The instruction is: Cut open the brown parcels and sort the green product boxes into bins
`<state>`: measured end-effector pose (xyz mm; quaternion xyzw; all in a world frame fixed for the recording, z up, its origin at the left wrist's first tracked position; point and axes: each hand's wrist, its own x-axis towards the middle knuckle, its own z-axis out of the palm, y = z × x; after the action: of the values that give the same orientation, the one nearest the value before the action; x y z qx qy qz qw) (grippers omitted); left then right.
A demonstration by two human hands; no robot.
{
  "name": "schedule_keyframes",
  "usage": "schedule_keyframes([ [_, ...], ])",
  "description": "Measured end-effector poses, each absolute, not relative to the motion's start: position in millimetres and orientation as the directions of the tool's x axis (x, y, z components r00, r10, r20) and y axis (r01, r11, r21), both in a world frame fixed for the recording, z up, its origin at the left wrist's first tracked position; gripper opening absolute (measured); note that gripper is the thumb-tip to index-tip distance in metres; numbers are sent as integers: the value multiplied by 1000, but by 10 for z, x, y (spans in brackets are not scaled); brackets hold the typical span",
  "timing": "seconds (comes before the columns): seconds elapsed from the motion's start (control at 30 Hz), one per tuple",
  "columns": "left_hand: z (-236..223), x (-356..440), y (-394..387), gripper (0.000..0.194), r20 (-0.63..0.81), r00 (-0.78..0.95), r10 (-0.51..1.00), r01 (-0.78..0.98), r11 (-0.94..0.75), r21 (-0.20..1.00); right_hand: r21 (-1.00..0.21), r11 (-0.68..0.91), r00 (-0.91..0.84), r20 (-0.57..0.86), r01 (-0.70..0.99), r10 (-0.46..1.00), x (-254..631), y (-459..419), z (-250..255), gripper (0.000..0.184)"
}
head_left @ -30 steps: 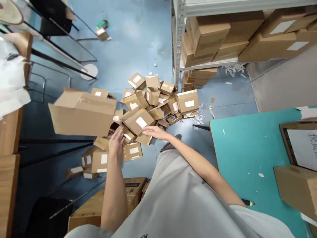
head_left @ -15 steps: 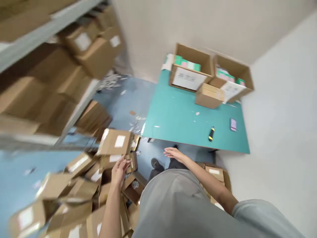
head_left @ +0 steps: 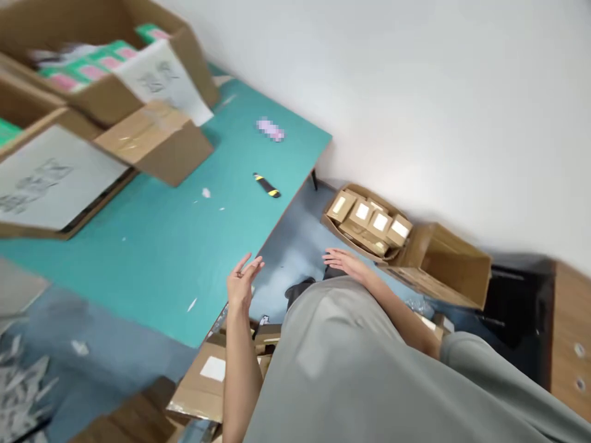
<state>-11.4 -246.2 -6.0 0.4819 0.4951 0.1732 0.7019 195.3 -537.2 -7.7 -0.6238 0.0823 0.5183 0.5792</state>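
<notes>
My left hand is raised by the near edge of the teal table, fingers apart and nothing in them. My right hand hovers in front of my body with its fingers stretched out, also holding nothing. On the table lie a black and yellow box cutter and a small pinkish object, pixelated. A closed cardboard box stands there before two large open cartons, one of them a carton with green and pink packs inside. Both cartons carry white handwritten sheets.
By the wall, a floor carton holds several small labelled boxes. Beside it stand an open carton and a black object. Labelled parcels lie below my left arm. Paper scraps litter the floor at far left.
My view has swung right, so the shelves have left it and the floor cartons by the wall have come in. My left hand has gone from beside the parcels to the table's edge.
</notes>
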Motion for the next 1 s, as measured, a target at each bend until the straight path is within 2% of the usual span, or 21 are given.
schedule_keyframes([
  [0.1, -70, 359, -2658, 70, -541, 536, 648, 297, 455, 840, -620, -271, 421, -734, -737, 533, 2091, -5614, -131, 37],
  [0.17, -136, 648, -2869, 79, -560, 532, 634, 335, 450, 828, -611, -262, 399, -727, -747, 559, 2221, -5794, -190, 38],
  [0.27, -308, 1098, -3277, 73, -593, 509, 623, 413, 428, 804, -591, -219, 418, -743, -777, 523, 2498, -6135, -293, 36],
  [0.37, -473, 1599, -3695, 65, -598, 570, 563, 457, 388, 800, -567, -129, 465, -767, -813, 442, 2841, -6524, -387, 34],
  [0.53, -571, 2395, -4135, 55, -562, 614, 554, 532, 235, 813, -545, 26, 508, -762, -838, 400, 3355, -7048, -510, 28],
  [0.7, -522, 2967, -4300, 59, -527, 633, 567, 594, 80, 800, -522, 86, 510, -764, -849, 395, 3665, -7327, -595, 23],
  [0.83, -488, 3394, -4455, 64, -564, 672, 479, 620, 52, 783, -534, 154, 550, -752, -832, 363, 3792, -7478, -589, 29],
  [1.0, -542, 3948, -4767, 65, -561, 777, 285, 587, -9, 809, -530, 251, 584, -768, -810, 262, 3831, -7631, -585, 31],
])
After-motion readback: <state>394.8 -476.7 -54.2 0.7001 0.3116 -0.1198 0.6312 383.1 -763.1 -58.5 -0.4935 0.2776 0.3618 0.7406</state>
